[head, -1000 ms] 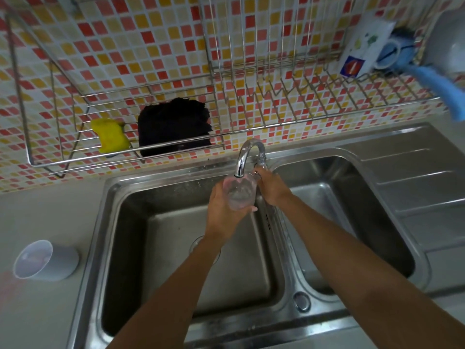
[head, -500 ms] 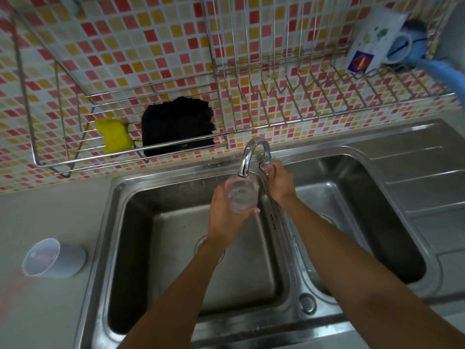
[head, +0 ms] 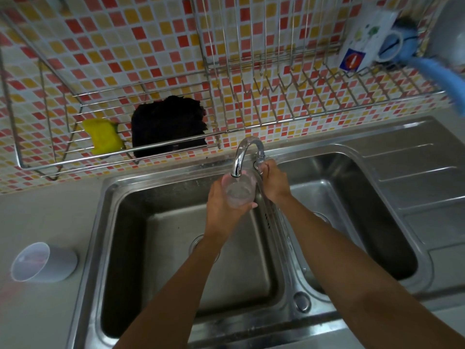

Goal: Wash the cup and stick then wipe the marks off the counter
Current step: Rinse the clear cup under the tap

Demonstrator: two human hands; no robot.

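A pale counter [head: 50, 217] carries a steel double sink [head: 97, 238] set into it, filling the frame from centre to 3 o'clock. At 8 o'clock a pale cup [head: 45, 263] lies on its side on the counter, mouth toward 9 o'clock, with a faint pink mark [head: 10, 288] just beside it. At 10 o'clock a wire rack [head: 75, 161] holds a yellow sponge [head: 104, 137] and, at the sponge's 3 o'clock, a black cloth [head: 168, 127].

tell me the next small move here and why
Probably turn the small tap handle with the right hand, which grips it: the left hand holds the clear plastic cup mouth-up under the curved chrome tap spout, and no stream clearly shows.
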